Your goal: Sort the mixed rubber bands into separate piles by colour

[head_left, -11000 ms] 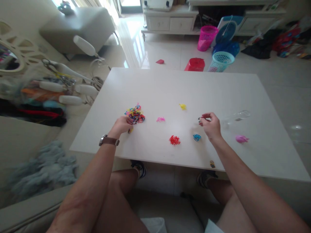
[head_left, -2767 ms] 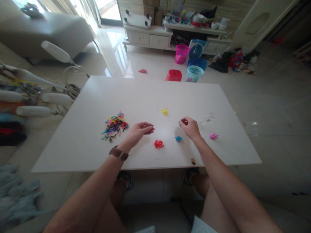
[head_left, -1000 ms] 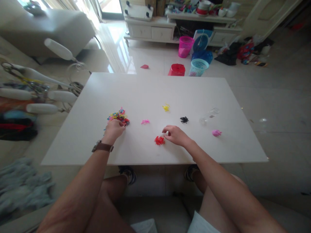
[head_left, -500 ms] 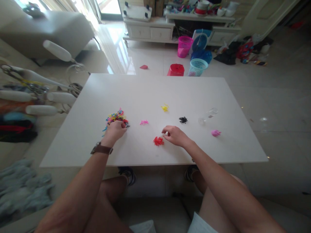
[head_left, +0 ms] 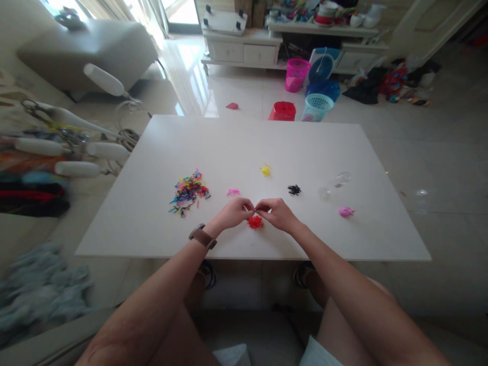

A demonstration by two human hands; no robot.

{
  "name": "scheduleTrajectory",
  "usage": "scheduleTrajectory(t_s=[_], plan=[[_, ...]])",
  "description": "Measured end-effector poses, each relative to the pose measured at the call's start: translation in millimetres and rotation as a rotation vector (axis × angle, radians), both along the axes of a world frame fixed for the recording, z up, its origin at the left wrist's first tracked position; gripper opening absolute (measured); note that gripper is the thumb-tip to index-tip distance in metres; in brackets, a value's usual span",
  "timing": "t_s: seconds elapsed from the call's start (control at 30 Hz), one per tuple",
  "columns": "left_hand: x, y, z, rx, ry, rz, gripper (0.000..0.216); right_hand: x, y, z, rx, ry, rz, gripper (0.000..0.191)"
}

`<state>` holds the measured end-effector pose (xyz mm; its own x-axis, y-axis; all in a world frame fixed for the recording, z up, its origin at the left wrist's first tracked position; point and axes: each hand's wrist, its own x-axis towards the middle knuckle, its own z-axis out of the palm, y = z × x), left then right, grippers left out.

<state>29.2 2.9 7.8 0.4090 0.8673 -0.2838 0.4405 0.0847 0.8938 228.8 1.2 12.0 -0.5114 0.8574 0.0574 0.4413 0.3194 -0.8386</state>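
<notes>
Head view. The left hand [head_left: 232, 212] and the right hand [head_left: 276, 213] meet fingertip to fingertip directly above the red heap [head_left: 255, 221] of small elastic bands, near the front middle of the white surface [head_left: 244, 137]. Each grip is closed to a pinch, thumb against forefinger; whatever lies between the tips is too small to make out, so it cannot be told whether either hand has hold of a band. Sorting by colour appears partly done: separate small heaps already lie apart, namely the pink heap [head_left: 233, 192], the yellow heap [head_left: 266, 170], the black heap [head_left: 294, 190] and a paler pink heap [head_left: 346, 212] towards the right. The mixed pile [head_left: 187, 187], well to the left of the hands, is still sizeable, so by this judgement much of the work is left. A clear item [head_left: 335, 184], hard to identify, rests between the black heap and the paler pink one. The red heap lies near the front edge of the surface but not at it; the mixed pile stands well in from the left edge. The far half of the surface carries nothing, and open stretches separate the heaps, giving both hands room to travel between them without brushing a neighbour.
</notes>
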Motion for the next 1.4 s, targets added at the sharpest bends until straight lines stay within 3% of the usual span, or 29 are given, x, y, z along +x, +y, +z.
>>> scheduleTrajectory(t_s=[0.87,1.17,1.27,1.4], plan=[[8,4,23.1,0.18,0.227,-0.073,0.012,12,13,7.0,0.102,-0.105,-0.152,0.01],[-4,3,11.5,0.161,0.195,-0.077,0.009,-1,6,-1.4,0.058,-0.113,-0.09,0.01],[-12,5,11.3,0.167,0.211,-0.003,0.016,18,19,-2.8,0.08,-0.14,-0.234,0.008],[-26,7,10.7,0.208,0.298,0.035,0.015,59,43,-10.1,0.07,-0.263,-0.6,0.012]])
